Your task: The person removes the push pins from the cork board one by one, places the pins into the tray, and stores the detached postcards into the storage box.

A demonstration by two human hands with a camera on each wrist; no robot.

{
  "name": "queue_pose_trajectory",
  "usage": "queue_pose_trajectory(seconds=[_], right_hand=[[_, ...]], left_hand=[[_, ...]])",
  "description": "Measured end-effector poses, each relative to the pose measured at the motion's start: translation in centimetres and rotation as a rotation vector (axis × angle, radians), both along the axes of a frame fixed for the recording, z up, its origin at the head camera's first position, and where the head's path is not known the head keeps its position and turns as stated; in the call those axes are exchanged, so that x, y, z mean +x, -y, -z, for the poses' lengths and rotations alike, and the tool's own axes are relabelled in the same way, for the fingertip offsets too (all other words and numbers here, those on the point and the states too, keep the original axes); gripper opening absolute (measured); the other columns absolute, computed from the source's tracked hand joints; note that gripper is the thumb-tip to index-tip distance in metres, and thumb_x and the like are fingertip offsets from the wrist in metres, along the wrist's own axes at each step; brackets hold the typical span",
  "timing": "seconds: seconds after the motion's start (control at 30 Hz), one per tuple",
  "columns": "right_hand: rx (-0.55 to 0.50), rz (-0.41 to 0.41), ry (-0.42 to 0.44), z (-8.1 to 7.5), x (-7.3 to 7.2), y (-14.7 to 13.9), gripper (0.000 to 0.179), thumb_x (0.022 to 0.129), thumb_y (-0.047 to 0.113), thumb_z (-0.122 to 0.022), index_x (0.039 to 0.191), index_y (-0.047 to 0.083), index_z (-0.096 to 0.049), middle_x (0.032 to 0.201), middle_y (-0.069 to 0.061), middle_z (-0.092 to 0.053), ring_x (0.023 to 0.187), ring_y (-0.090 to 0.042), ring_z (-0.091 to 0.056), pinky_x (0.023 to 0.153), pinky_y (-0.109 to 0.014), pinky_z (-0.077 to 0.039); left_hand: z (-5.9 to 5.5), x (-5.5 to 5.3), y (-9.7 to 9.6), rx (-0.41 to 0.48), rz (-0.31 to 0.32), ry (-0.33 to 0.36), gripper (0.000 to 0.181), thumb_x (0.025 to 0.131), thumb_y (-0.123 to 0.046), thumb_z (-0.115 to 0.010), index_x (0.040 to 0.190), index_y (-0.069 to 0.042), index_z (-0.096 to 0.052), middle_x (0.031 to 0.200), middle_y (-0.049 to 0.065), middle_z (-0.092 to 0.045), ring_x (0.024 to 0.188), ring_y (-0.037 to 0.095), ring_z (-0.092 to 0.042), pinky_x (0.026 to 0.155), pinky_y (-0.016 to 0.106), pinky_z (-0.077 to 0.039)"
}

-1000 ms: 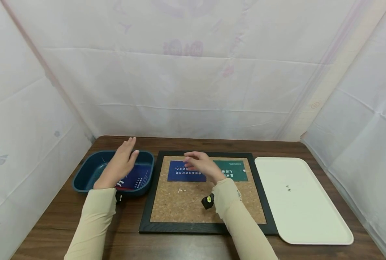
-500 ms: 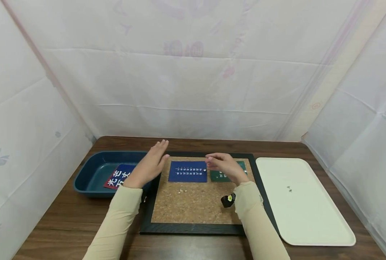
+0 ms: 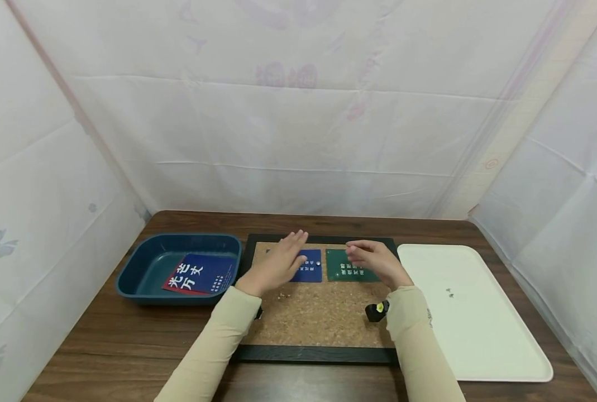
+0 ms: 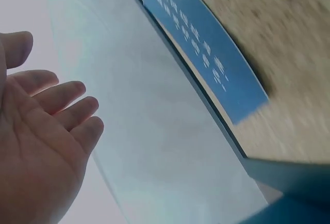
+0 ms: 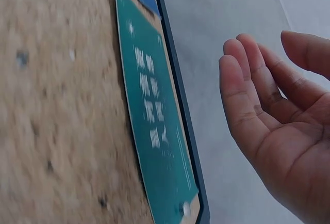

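My left hand hovers over the left part of the cork board, fingers extended, palm bare in the left wrist view. It overlaps a blue card with white writing, which has a small pin at its right end. Above the green card, my right hand hangs with loosely bent fingers; the right wrist view shows nothing in it. That view also has a pin at one end of the green card. Both cards lie side by side along the board's far edge.
Left of the board stands a dark blue basin holding a blue and red card with large white characters. A cream tray on the right bears a few tiny dark bits. White sheeting hangs behind the wooden table.
My left hand has moved right, from above the basin to above the blue card. My right hand has shifted right too, uncovering the blue card's pin and part of the green card.
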State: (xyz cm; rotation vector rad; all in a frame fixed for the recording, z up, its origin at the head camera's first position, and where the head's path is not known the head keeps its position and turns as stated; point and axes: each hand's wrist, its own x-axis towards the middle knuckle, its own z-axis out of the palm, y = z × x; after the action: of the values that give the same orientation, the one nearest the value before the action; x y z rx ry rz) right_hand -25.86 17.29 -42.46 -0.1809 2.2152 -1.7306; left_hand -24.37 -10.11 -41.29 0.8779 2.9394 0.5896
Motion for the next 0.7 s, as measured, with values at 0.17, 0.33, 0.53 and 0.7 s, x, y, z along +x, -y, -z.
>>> queue_pose_trajectory(seconds=[0.17,0.33,0.53,0.7], right_hand=[[0.006,0.031,0.004,0.3,0.0,-1.0,0.047,0.102,0.021,-0.049,0.140,-0.006,-0.043,0.134,-0.029,-0.050,0.125,-0.040,-0.051,0.104,-0.044,-0.045],[0.033,0.056,-0.002,0.5,0.0,-1.9,0.047,0.101,0.021,-0.050,0.140,-0.006,-0.043,0.134,-0.029,-0.051,0.125,-0.039,-0.053,0.103,-0.042,-0.047],[0.104,0.078,-0.003,0.6,-0.1,-3.2,0.049,0.102,0.024,-0.049,0.140,-0.006,-0.043,0.134,-0.028,-0.052,0.125,-0.037,-0.053,0.103,-0.041,-0.047],[0.153,0.097,0.004,0.6,-0.2,-4.3,0.047,0.102,0.024,-0.048,0.138,-0.007,-0.045,0.132,-0.027,-0.053,0.123,-0.036,-0.055,0.102,-0.041,-0.048]], left_hand=[[0.5,-0.2,-2.0,-0.079,0.073,-0.034,0.057,0.105,-0.033,-0.036,0.154,-0.010,-0.019,0.160,0.009,-0.019,0.148,0.025,-0.019,0.119,0.043,-0.023],[1.2,-0.3,-4.0,-0.151,0.163,-0.053,0.056,0.105,-0.033,-0.036,0.154,-0.008,-0.021,0.160,0.009,-0.019,0.148,0.026,-0.022,0.119,0.041,-0.024],[1.2,-0.1,-5.8,-0.207,0.209,-0.043,0.057,0.105,-0.034,-0.037,0.154,-0.009,-0.022,0.160,0.009,-0.022,0.148,0.022,-0.022,0.119,0.039,-0.024],[1.5,-0.1,-7.1,-0.228,0.230,-0.025,0.056,0.105,-0.035,-0.036,0.154,-0.011,-0.023,0.160,0.009,-0.023,0.148,0.022,-0.022,0.119,0.040,-0.024]])
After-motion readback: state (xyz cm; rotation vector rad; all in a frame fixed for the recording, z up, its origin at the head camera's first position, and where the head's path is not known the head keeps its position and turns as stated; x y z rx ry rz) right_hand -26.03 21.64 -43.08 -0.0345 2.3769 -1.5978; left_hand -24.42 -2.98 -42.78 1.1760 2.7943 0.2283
